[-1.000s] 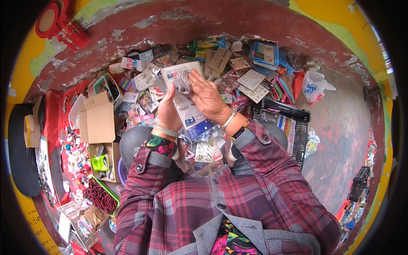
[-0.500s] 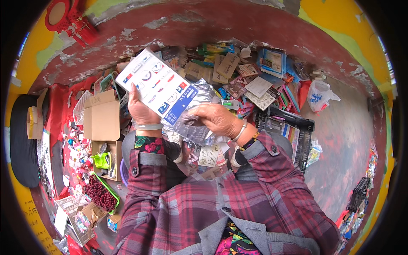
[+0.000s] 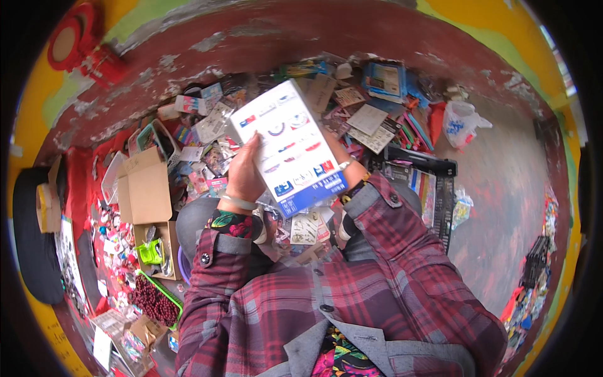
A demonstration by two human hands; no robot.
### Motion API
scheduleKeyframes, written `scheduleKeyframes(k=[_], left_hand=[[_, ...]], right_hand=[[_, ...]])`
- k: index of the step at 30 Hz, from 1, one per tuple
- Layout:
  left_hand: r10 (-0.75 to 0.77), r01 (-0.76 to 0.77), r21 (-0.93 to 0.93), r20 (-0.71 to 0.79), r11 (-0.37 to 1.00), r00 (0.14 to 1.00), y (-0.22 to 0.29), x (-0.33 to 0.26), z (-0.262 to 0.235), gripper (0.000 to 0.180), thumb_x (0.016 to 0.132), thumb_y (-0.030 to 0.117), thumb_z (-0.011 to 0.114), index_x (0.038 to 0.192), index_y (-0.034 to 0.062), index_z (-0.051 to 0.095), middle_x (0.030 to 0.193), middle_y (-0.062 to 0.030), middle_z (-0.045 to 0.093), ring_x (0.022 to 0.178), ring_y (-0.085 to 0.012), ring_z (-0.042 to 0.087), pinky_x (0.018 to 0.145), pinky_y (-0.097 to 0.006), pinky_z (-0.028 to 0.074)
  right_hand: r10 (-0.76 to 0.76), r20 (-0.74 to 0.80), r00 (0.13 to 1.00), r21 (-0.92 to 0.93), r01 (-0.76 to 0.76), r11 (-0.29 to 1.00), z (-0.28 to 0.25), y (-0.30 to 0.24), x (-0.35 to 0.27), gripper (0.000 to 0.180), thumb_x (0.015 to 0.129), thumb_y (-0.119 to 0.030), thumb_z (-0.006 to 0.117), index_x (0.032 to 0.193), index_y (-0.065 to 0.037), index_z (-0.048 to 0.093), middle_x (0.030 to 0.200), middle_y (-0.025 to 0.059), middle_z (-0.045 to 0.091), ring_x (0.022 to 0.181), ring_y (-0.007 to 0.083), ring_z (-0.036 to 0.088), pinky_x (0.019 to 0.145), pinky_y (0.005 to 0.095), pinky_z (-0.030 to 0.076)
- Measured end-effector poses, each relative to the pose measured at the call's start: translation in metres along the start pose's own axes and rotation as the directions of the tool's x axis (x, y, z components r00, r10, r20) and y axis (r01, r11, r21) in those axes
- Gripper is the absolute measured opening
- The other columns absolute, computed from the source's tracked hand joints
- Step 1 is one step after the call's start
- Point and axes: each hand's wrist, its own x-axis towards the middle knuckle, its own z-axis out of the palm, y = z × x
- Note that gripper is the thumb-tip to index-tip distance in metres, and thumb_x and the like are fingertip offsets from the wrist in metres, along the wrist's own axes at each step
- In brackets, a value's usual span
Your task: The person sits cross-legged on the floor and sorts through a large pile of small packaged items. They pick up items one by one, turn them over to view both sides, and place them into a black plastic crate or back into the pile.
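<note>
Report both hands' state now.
Left hand: closed on the white-and-blue printed sheet, thumb in front.
Right hand: mostly hidden behind it; grip can't be told.

Passage lies over the right-side floor (image 3: pixel 499 201) (past the black crate (image 3: pixel 433 164)); the white package (image 3: pixel 287 146) blocks the middle.

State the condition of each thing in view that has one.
White-and-blue sheet, held, printed side showing
Left hand, gripping the sheet
Right hand, mostly hidden behind it; grip unclear
Cardboard box, open
Black crate, open on top
Plastic bag, crumpled
Green-rimmed tray, holding small dark red pieces
</note>
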Motion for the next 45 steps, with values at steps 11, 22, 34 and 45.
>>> scheduleKeyframes(k=[11, 22, 34, 45], left_hand=[[0.098, -0.081, 0.107, -0.157, 0.991, 0.983, 0.002, 0.005, 0.023, 0.05, 0.094, 0.036, 0.033, 0.131, 0.0022, 0.034, 0.128, -0.012, 0.045, 0.113, -0.0248, 0.048, 0.095, -0.038, 0.037], [-0.144, 0.135, 0.053, 0.226, 0.989, 0.963, -0.032, 0.013, 0.003, 0.057, 0.09, 0.048, 0.038, 0.106, -0.0033, 0.057, 0.104, -0.0125, 0.057, 0.095, -0.0218, 0.052, 0.085, -0.031, 0.04], [-0.181, 0.16, 0.119, 0.201, 0.98, 0.963, -0.014, 0.012, 0.003, 0.041, 0.09, 0.037, 0.043, 0.101, 0.0003, 0.057, 0.092, -0.0087, 0.059, 0.081, -0.0204, 0.055, 0.074, -0.031, 0.045], [-0.082, 0.11, 0.217, -0.133, 0.97, 0.988, 0.023, 0.024, -0.039, 0.029, 0.089, 0.032, 0.046, 0.089, 0.005, 0.058, 0.089, -0.0053, 0.059, 0.084, -0.0178, 0.055, 0.077, -0.029, 0.044]], right_hand=[[0.028, -0.036, 0.999, 0.097, -0.025, 0.995, -0.006, -0.047, -0.067, 0.042, 0.088, -0.037, 0.052, 0.109, -0.001, 0.051, 0.091, 0.0073, 0.061, 0.078, 0.0147, 0.061, 0.063, 0.0287, 0.051], [-0.504, -0.594, 0.626, -0.466, 0.243, 0.851, -0.092, -0.087, -0.213, 0.025, 0.088, -0.012, 0.048, 0.109, 0.002, 0.048, 0.087, 0.0098, 0.059, 0.07, 0.0142, 0.061, 0.058, 0.0247, 0.052], [0.004, -0.997, -0.076, -0.011, 0.209, 0.978, -0.321, 0.086, -0.432, 0.03, 0.081, 0.004, 0.038, 0.109, -0.007, 0.044, 0.087, 0.0118, 0.057, 0.064, 0.02, 0.06, 0.051, 0.03, 0.051], [0.151, -0.976, -0.157, 0.121, 0.187, 0.975, -0.445, 0.141, -0.341, 0.014, 0.088, -0.011, 0.04, 0.095, -0.01, 0.052, 0.076, 0.0066, 0.06, 0.061, 0.0175, 0.059, 0.05, 0.03, 0.05]])
